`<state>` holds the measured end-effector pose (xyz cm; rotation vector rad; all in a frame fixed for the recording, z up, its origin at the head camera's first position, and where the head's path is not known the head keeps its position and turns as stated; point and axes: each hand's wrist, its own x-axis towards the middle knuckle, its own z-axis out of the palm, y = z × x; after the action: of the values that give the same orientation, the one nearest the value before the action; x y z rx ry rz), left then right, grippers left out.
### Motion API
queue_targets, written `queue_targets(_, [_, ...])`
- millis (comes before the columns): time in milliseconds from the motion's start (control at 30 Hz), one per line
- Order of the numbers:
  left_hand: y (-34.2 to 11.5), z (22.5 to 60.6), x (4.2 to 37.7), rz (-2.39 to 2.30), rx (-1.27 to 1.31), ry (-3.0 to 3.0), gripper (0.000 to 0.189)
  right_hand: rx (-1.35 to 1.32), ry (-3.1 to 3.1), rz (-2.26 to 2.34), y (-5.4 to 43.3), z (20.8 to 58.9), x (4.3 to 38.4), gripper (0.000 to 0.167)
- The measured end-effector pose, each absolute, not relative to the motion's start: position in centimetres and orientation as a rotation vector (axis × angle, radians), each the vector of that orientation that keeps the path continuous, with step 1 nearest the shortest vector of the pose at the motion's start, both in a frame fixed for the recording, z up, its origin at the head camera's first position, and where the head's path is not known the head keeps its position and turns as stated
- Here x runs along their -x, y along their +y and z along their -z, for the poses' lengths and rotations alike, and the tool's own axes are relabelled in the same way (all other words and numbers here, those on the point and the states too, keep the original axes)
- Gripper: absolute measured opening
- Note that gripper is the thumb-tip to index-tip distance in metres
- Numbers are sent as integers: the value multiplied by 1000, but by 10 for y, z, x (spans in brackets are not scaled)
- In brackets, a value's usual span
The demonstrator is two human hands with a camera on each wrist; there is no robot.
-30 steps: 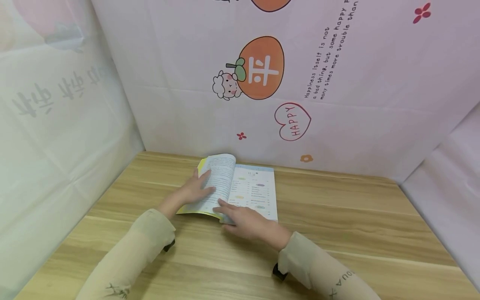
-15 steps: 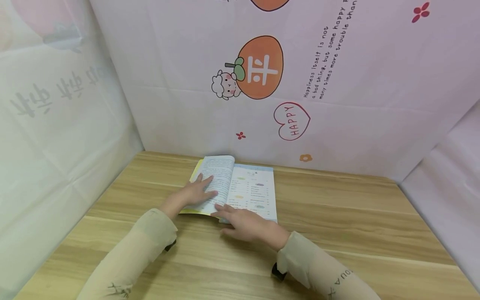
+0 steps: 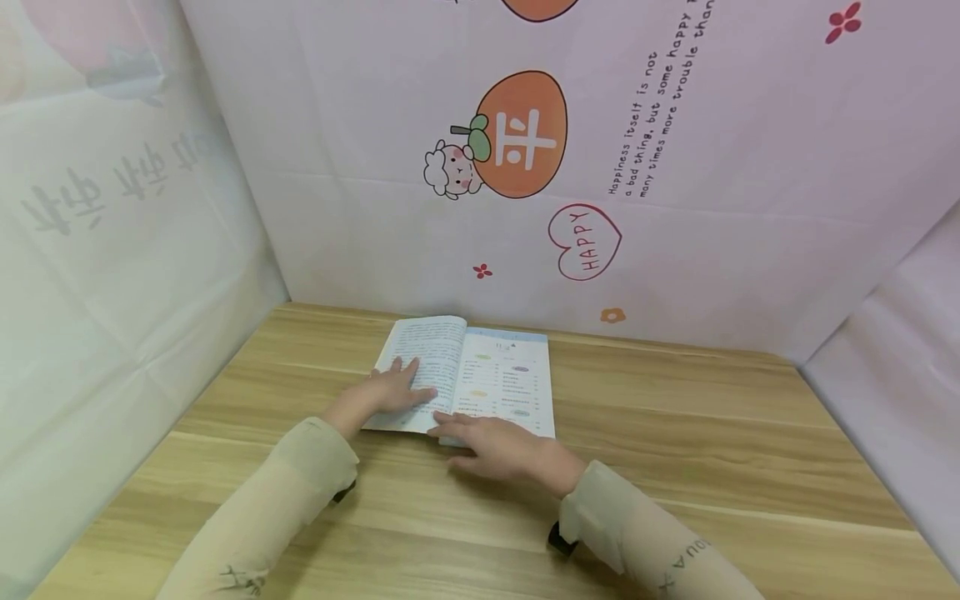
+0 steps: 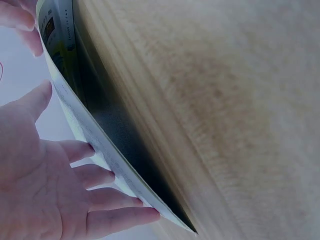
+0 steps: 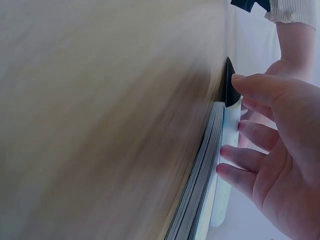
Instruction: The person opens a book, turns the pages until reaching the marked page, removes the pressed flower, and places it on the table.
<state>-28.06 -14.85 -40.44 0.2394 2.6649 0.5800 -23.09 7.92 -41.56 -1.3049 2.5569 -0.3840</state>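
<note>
An open book [image 3: 510,379] lies at the back of the table, its right page showing a printed list with coloured labels. Dense text fills its left page [image 3: 431,342]. Across that page my left hand [image 3: 392,392] rests with fingers spread. The left wrist view has straight fingertips against the paper [image 4: 107,147], which arches above the table with a dark gap beneath. My right hand [image 3: 491,447] reaches over the near edge by the spine, fingers extended. In the right wrist view its fingertips touch the raised leaf, beside the thick page stack [image 5: 200,175].
The wood-grain table [image 3: 712,450] runs back to a printed cloth wall [image 3: 375,208], close behind the book. Another white cloth [image 3: 135,292] hangs along the left side. Both forearms wear light sleeves, with a dark wrist device [image 3: 561,539] under the right cuff.
The left side of the book has come down flatter, and the yellow edge beneath it no longer shows in the head view. My left hand has moved slightly down with it; the right hand barely shifted.
</note>
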Motion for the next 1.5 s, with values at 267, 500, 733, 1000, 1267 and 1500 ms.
queue_targets(267, [-148,407,281,-543,-253,2659,89,1285,2579,435,100,413,237,45])
queue_targets(500, [-149,409,282,-546,-243,2671,90,1290,2623,477,114,410,242,37])
queue_targets(733, [-149,408,281,-546,-232,2676,90,1251,2707,485,126,407,241,29])
queue_targets(1000, [-149,409,283,-532,-246,2673,90,1175,2754,461,148,403,246,24])
queue_targets(1267, [-149,410,283,-526,-239,2673,91,1133,2730,524,163,402,247,7])
queue_targets(1500, [-149,410,283,-518,-236,2672,90,1201,2705,515,168,402,247,7])
